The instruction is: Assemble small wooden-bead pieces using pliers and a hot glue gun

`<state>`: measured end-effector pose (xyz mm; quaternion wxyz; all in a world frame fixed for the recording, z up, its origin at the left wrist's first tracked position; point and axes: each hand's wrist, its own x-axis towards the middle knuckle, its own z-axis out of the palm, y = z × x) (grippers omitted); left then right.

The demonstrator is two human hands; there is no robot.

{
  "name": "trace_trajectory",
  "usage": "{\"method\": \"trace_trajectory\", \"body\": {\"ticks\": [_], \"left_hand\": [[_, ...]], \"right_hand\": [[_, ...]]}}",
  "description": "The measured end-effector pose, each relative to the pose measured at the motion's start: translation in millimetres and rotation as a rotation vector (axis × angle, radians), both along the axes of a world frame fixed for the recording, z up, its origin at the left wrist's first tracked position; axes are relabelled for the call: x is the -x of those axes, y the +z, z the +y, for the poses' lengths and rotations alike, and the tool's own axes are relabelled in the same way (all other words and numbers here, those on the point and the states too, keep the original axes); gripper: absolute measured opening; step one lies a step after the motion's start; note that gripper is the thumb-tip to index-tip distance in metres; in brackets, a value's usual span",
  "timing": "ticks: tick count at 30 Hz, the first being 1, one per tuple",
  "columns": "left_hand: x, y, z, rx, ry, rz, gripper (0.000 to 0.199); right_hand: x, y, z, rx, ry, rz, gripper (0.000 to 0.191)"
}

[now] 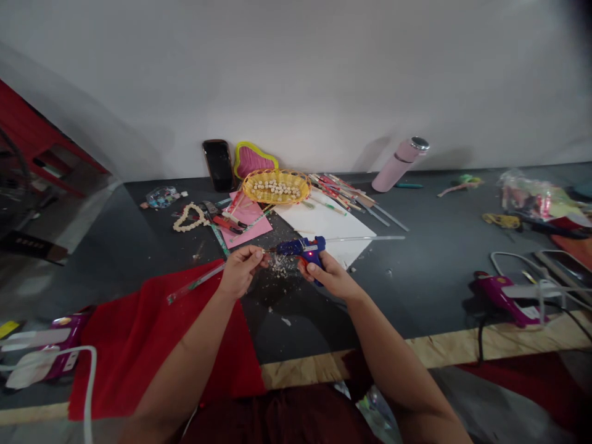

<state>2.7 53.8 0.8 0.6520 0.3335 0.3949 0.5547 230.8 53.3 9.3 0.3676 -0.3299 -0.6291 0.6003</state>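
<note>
My right hand (329,275) is wrapped round the handle of a blue hot glue gun (296,248), whose red light is lit. A long clear glue stick (365,238) sticks out of its back end. The nozzle points left at my left hand (243,270), whose thumb and fingers pinch a tiny pale piece (264,251) too small to name. Small pale bits (283,266) lie scattered on the dark table below the gun. Behind stands a yellow woven basket (250,196) with several small pale pieces inside.
A heart-shaped beaded frame (190,218), pink paper (259,229) and white paper (319,216) lie around the basket. Pencils and sticks (340,194), a pink flask (398,166) and a phone (218,165) are behind. Red cloth (180,333) covers the front left; purple power strips (509,299) sit at both sides.
</note>
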Motion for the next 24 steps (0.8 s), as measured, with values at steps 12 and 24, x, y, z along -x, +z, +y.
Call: {"method": "trace_trajectory", "body": {"ticks": [12, 24], "left_hand": [[-1.7, 2.1, 0.7, 0.004, 0.074, 0.043, 0.020], [-1.6, 3.2, 1.3, 0.023, 0.083, 0.055, 0.020]], "right_hand": [[-0.8, -0.3, -0.3, 0.016, 0.008, 0.019, 0.032], [-64.9, -11.4, 35.0, 0.034, -0.661, -0.681, 0.055]]}}
